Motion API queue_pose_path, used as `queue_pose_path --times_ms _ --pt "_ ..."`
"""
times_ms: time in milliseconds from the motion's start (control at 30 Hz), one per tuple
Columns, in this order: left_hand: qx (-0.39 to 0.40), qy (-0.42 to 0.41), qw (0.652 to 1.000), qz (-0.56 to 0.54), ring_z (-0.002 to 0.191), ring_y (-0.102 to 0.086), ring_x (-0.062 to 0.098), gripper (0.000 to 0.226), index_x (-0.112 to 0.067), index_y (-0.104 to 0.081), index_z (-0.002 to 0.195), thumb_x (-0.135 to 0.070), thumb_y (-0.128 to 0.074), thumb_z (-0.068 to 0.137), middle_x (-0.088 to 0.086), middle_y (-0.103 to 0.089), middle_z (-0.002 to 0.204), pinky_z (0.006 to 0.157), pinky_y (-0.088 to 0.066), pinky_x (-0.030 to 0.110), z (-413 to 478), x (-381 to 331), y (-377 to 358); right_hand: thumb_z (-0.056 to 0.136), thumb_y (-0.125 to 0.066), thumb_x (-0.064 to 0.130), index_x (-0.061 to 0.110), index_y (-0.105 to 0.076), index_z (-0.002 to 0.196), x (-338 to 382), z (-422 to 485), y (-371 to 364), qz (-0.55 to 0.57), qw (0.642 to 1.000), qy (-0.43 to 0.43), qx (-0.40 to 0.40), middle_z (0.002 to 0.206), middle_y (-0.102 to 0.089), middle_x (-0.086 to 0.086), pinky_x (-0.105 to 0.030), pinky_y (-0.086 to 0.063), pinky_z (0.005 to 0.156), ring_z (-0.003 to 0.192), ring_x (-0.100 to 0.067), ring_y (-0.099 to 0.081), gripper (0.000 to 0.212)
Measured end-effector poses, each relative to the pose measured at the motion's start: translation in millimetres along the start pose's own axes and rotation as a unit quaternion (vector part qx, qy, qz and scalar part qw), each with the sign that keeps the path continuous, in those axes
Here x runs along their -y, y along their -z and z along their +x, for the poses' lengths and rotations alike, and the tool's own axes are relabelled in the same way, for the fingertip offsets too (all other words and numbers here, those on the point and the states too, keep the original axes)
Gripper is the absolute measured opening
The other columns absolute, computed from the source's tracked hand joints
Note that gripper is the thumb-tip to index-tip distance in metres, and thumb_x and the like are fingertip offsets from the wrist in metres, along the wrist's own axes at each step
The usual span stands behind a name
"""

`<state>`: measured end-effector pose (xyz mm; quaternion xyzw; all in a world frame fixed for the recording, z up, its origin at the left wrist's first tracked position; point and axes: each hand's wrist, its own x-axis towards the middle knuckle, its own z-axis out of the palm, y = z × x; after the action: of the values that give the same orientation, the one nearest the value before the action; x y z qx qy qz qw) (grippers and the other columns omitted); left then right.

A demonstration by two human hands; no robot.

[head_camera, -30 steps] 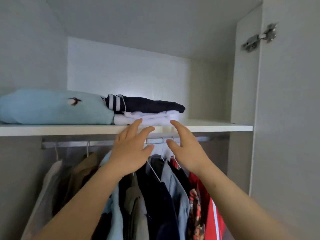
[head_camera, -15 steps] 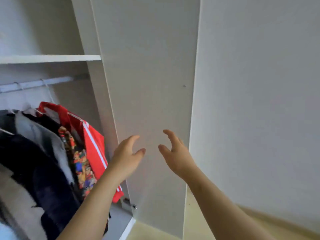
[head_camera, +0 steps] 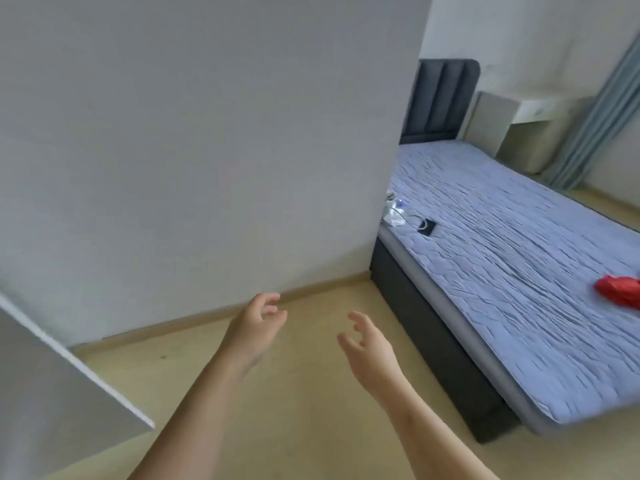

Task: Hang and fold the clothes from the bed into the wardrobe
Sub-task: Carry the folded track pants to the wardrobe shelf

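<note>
The bed [head_camera: 502, 258] with a blue quilted cover fills the right side. A crumpled red garment [head_camera: 620, 293] lies on it at the right edge of the view. My left hand [head_camera: 258, 325] and my right hand [head_camera: 369, 342] hang in front of me over the floor, fingers loosely curled, holding nothing. Both are well short of the bed. Of the wardrobe, only a white door edge [head_camera: 72, 365] shows at the lower left.
A grey wall [head_camera: 207, 150] stands ahead on the left. A small black object [head_camera: 427, 227] with a cord and a clear plastic bag [head_camera: 393, 213] lie near the bed's left edge. A dark headboard [head_camera: 441, 98], a bedside unit [head_camera: 512, 133] and a curtain [head_camera: 602, 112] stand behind.
The view has swung right from the wardrobe shelf and hanging clothes to the floor and bed. My hands left the folded stack and dropped lower, empty.
</note>
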<state>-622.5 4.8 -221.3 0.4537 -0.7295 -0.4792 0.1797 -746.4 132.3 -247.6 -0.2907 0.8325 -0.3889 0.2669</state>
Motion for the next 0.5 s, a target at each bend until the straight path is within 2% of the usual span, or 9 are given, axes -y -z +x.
queue_pose_path --times_ms 67,167,233,300,367,433,500 --pt "0.055 -0.003 0.998 0.0 0.098 -0.055 0.017 0.029 -0.017 -0.053 0.121 -0.017 -0.055 0.092 0.005 -0.057 0.116 0.07 -0.04 0.021 9.2 -10.6 -42.9 0.092 -0.048 0.027 0.027 -0.037 0.139 -33.9 -1.6 33.8 0.02 0.998 -0.043 -0.034 0.14 -0.044 -0.002 -0.022 -0.039 0.084 0.117 -0.015 -0.049 0.048" --pt "0.119 -0.003 0.993 0.004 0.104 -0.055 0.026 0.026 -0.01 -0.056 0.118 -0.011 -0.054 0.092 0.016 -0.059 0.116 0.08 -0.042 0.031 23.6 -28.7 -107.9 0.092 -0.046 0.028 0.027 -0.036 0.139 -88.1 -9.2 82.2 0.05 0.988 -0.114 -0.091 0.14 -0.043 0.0 -0.022 -0.041 0.081 0.108 -0.013 -0.05 0.048" --pt "0.162 -0.008 0.987 0.014 0.102 -0.055 0.027 0.025 -0.006 -0.056 0.117 -0.009 -0.052 0.092 0.017 -0.059 0.113 0.086 -0.044 0.035 31.7 -41.7 -148.8 0.093 -0.046 0.03 0.028 -0.035 0.139 -118.9 -14.7 109.1 0.076 0.975 -0.166 -0.127 0.138 -0.043 0.001 -0.02 -0.044 0.071 0.104 -0.014 -0.05 0.048" --pt "0.206 -0.022 0.978 0.02 0.091 -0.053 0.019 0.025 -0.006 -0.057 0.117 -0.009 -0.051 0.093 0.01 -0.058 0.1 0.076 -0.043 0.029 40.2 -55.2 -188.3 0.093 -0.046 0.03 0.027 -0.036 0.139 -146.9 -16.3 133.3 0.097 0.96 -0.207 -0.164 0.138 -0.043 -0.001 -0.017 -0.04 0.059 0.101 -0.013 -0.049 0.047" --pt "0.243 -0.032 0.969 0.016 0.084 -0.052 0.016 0.023 -0.009 -0.057 0.115 -0.009 -0.05 0.093 0.004 -0.055 0.089 0.063 -0.04 0.021 51.1 -68.0 -225.5 0.093 -0.047 0.029 0.026 -0.037 0.139 -171.7 -13.5 153.4 0.113 0.944 -0.24 -0.196 0.139 -0.043 -0.003 -0.019 -0.04 0.064 0.103 -0.014 -0.051 0.047" --pt "0.275 -0.04 0.96 0.019 0.083 -0.054 0.017 0.021 -0.012 -0.058 0.113 -0.01 -0.051 0.093 0.002 -0.056 0.086 0.061 -0.039 0.02 64.0 -81.9 -260.7 0.092 -0.048 0.027 0.024 -0.038 0.138 -193.9 -7.1 170.3 0.131 0.929 -0.268 -0.219 0.138 -0.044 -0.005 -0.022 -0.038 0.075 0.112 -0.016 -0.049 0.047" --pt "0.305 -0.045 0.951 0.021 0.081 -0.055 0.016 0.019 -0.014 -0.059 0.111 -0.012 -0.051 0.093 0.002 -0.057 0.087 0.061 -0.04 0.02 79.9 -98.3 -295.3 0.092 -0.047 0.026 0.022 -0.039 0.138 -211.7 1.9 188.4 0.14 0.916 -0.293 -0.236 0.137 -0.046 -0.005 -0.023 -0.036 0.08 0.117 -0.017 -0.048 0.046"
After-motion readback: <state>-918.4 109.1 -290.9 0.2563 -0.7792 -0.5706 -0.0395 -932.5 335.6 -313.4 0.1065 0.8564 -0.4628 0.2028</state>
